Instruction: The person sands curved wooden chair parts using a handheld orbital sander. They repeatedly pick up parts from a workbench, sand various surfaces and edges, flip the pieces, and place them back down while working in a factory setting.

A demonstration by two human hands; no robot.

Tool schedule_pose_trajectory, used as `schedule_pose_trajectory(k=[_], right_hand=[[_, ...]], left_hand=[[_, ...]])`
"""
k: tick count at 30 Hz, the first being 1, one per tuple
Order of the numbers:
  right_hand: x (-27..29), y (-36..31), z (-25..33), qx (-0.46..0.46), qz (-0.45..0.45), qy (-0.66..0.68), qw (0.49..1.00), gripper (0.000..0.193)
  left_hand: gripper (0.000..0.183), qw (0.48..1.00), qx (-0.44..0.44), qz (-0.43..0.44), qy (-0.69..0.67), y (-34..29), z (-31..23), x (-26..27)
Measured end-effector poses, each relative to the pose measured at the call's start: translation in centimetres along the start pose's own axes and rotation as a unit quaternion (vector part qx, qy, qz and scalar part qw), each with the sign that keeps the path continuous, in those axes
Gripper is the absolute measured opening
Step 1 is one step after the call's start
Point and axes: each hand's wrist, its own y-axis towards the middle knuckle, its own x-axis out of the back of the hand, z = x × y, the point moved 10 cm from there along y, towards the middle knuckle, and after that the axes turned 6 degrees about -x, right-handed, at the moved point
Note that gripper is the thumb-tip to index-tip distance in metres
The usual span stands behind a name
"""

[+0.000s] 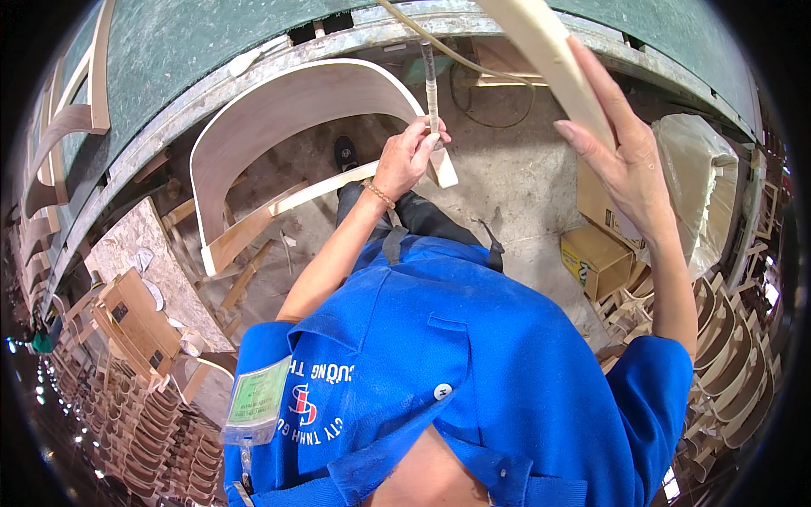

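Note:
My right hand (623, 165) grips a pale curved wooden piece (545, 59), thumb on one side and fingers on the other. The piece is raised and runs out of the top of the view. My left hand (405, 160) is closed, fingertips and thumb round the lower end of a thin stick (432, 89) with a dark upper part and a pale wrapped lower part. Behind and beside that hand stands a wide U-shaped bent wood panel (279, 110), with a light wooden bar (312, 190) along its near side. Whether the left hand also touches the panel is hidden.
Ahead stretches a worn green-topped table (211, 38) with a tan hose (456, 57) over its edge. Cardboard boxes (598, 260) and a plastic-wrapped bundle (697, 182) stand at right. Stacked curved wooden parts (731, 363) lie lower right; a board (156, 253) leans left.

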Motion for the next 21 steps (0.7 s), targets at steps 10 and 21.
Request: schedule_pose_trajectory(k=[10,21], right_hand=[[1.8,-0.6,0.2,-0.030,-0.033,0.098,0.994,0.065],[1.4,-3.9,-5.2,-0.090,-0.115,0.132,0.981,0.069]], left_hand=[[0.020,0.998,-0.002,0.046,-0.045,-0.3,0.4,-0.4],[0.022,0.988,0.026,0.099,0.116,-8.2,0.9,2.1]])
